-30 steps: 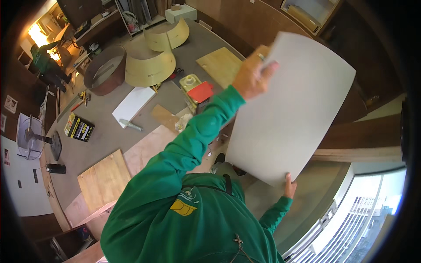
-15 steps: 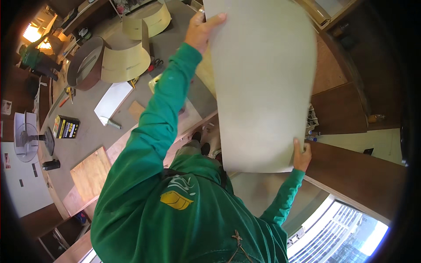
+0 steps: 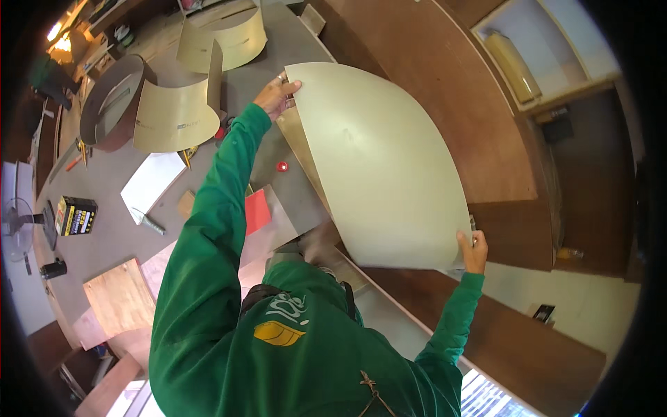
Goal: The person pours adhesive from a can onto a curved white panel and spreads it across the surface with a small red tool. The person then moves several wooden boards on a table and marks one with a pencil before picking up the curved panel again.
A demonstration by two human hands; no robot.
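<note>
Between my two hands hangs a large pale laminate sheet (image 3: 389, 174), smooth and bowed along its length. My left hand (image 3: 276, 96) grips its far left corner, thumb on the upper face. At the near right corner my right hand (image 3: 474, 251) pinches the edge, with the thumb on top and fingers underneath. The sheet is off the worktable and hides what lies below it. Left of it, on the grey worktable (image 3: 267, 149), two curled sheets (image 3: 177, 115) (image 3: 229, 45) stand near a round brown band (image 3: 114, 104).
A white panel (image 3: 149, 184), a trowel-like tool (image 3: 148, 222), a dark tin (image 3: 75, 215) and a plywood piece (image 3: 119, 297) lie on the table's left side. A red tape roll (image 3: 282, 167) sits nearer. Brown wooden cabinets (image 3: 431, 83) flank the right. A person (image 3: 54, 80) stands far left.
The sheet has come lower and its far end nearer to me. My left hand has moved down and left with its corner. The view has turned rightward, showing more of the cabinets.
</note>
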